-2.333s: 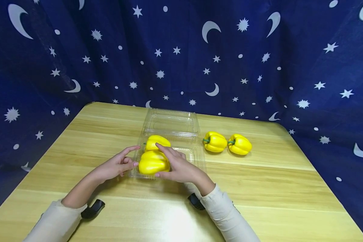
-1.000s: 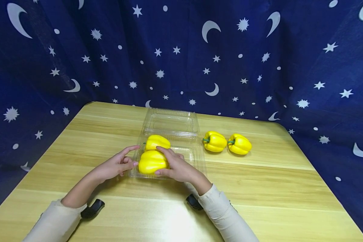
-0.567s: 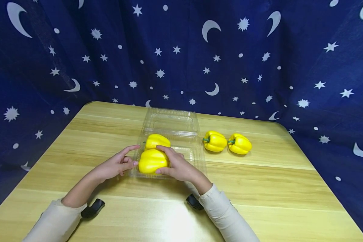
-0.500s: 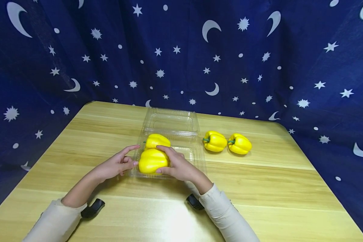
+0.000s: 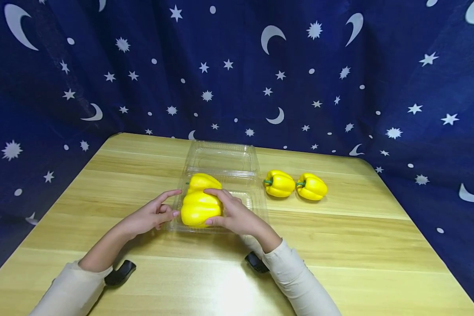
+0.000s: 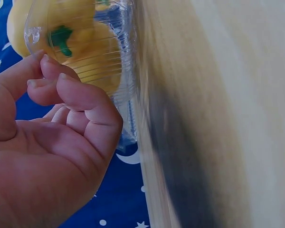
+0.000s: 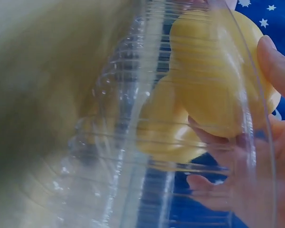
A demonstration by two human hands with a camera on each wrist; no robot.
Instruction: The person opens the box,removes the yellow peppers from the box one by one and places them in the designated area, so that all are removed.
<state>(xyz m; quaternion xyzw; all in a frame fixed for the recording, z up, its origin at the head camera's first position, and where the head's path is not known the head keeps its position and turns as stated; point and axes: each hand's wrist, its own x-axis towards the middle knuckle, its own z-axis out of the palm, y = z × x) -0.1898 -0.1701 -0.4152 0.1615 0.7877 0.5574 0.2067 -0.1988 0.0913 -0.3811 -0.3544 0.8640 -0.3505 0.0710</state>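
My right hand (image 5: 237,213) grips a yellow bell pepper (image 5: 197,210), thumb on its near side and fingers over its far side. This pepper sits at the front left of an open clear plastic clamshell container (image 5: 256,206), pressed close against a second yellow bell pepper (image 5: 203,181) behind it. At the container's left edge is my left hand (image 5: 152,215), index finger and thumb stretched out to the rim, other fingers bent. The left wrist view has those fingertips beside the clear ribbed wall, a green stem (image 6: 61,40) showing through it. In the right wrist view the gripped pepper (image 7: 213,80) shows through the plastic.
Two more yellow bell peppers, one (image 5: 279,184) nearer the container and one (image 5: 311,187) farther right, lie on the wooden table (image 5: 359,245). The container's lid (image 5: 223,159) lies folded back. A dark blue curtain (image 5: 237,52) with moons and stars hangs behind.
My right hand has nudged the gripped pepper slightly away from me, closer against the one behind, which has also shifted back a little. My left hand has stayed at the rim.
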